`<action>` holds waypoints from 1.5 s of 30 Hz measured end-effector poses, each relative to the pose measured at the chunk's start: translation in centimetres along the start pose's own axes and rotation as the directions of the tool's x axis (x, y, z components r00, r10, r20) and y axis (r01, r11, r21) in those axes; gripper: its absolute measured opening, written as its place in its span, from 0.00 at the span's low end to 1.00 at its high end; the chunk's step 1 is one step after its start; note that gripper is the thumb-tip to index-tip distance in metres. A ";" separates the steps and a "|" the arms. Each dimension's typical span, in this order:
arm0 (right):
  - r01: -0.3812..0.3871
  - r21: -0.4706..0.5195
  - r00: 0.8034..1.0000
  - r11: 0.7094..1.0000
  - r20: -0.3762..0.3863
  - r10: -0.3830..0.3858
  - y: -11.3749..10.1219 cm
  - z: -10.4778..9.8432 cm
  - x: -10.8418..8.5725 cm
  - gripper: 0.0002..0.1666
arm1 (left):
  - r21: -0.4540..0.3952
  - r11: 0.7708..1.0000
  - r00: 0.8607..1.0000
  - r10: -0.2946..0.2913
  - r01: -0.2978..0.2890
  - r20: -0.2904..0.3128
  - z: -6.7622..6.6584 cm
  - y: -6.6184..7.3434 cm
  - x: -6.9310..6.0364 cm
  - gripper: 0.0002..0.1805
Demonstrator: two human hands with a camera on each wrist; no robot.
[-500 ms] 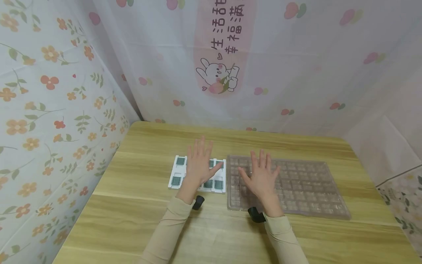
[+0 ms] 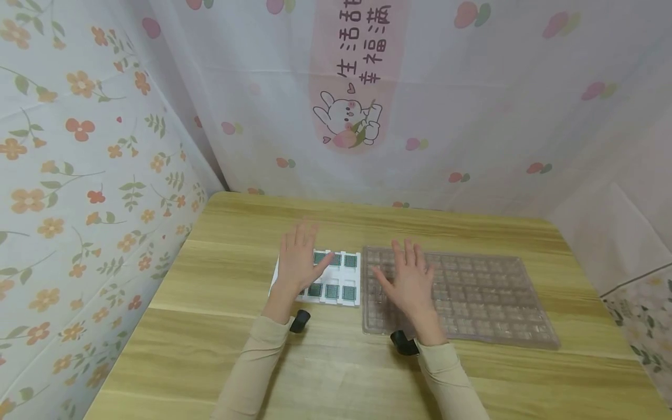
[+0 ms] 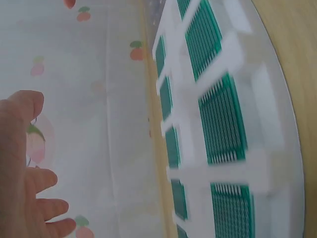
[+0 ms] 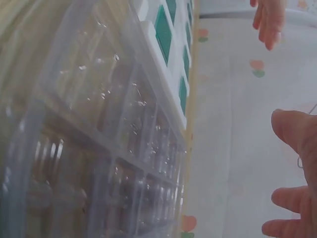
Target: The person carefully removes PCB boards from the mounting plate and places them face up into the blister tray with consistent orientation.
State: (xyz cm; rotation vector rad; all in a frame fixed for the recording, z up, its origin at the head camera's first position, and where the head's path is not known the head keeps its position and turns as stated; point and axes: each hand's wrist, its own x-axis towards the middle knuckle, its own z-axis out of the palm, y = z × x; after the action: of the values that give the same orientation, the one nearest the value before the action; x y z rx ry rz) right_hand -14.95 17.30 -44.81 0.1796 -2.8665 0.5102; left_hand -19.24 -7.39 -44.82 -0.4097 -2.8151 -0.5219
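Observation:
My left hand (image 2: 298,265) hovers over the left part of a white tray (image 2: 339,277), its fingers spread and holding nothing. Green square circuit boards (image 3: 221,119) with fine grid patterns sit in that tray's pockets in two rows; my hand hides some of them in the head view. To the right, my right hand (image 2: 413,286) hangs above the left part of a clear plastic tray (image 2: 488,297) divided into many small compartments. Its fingers are spread too, with nothing in them. Both wrist views show the hands raised apart from the trays.
The two trays lie side by side, nearly touching, on a wood-grain table (image 2: 210,280). Behind the table hangs a pale printed curtain (image 2: 252,87), and a flowered cloth (image 2: 79,175) covers the left side. A black device (image 2: 404,343) is strapped at each wrist.
My left hand has shifted left over the white tray, uncovering more circuit boards on its right side. The right hand has moved slightly left. Both trays lie where they were.

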 end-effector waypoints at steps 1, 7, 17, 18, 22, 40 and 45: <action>0.006 -0.005 1.000 1.000 -0.005 -0.006 -0.1 0.1 0.0 0.47 | -0.021 1.000 1.000 0.003 -0.003 -0.009 0.0 -0.3 0.0 0.42; 0.063 -0.007 0.997 0.998 -0.034 -0.063 -0.5 0.6 -0.1 0.45 | -0.190 0.982 1.000 -0.014 0.014 0.004 -0.2 -1.7 -0.5 0.38; 0.159 0.074 0.987 0.985 -0.015 -0.158 -1.7 1.7 -0.5 0.41 | -0.366 0.921 0.991 -0.130 0.131 0.029 -0.1 -3.8 -1.8 0.32; 0.169 0.079 0.986 0.982 -0.017 -0.168 -1.8 1.9 -0.6 0.40 | -0.381 0.914 0.990 -0.141 0.140 0.027 -0.1 -4.0 -2.0 0.31; 0.205 0.097 0.979 0.974 -0.014 -0.205 -2.1 2.4 -0.6 0.36 | -0.472 0.862 0.981 -0.195 0.183 0.023 0.2 -4.9 -2.4 0.29; 0.296 0.022 0.952 0.955 0.075 -0.297 -3.3 3.7 -1.2 0.28 | -0.645 0.692 0.934 -0.344 0.325 0.102 0.6 -7.2 -4.3 0.24; 0.282 0.025 0.955 0.959 0.088 -0.283 -3.4 4.0 -1.3 0.26 | -0.632 0.706 0.934 -0.345 0.319 0.087 0.6 -7.2 -4.5 0.23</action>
State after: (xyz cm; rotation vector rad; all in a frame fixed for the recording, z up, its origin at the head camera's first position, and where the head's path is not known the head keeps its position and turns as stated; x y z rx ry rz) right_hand -13.92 12.79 -47.63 0.6193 -2.8555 0.4722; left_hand -17.44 -14.64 -48.94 0.0164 -2.5953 -1.5723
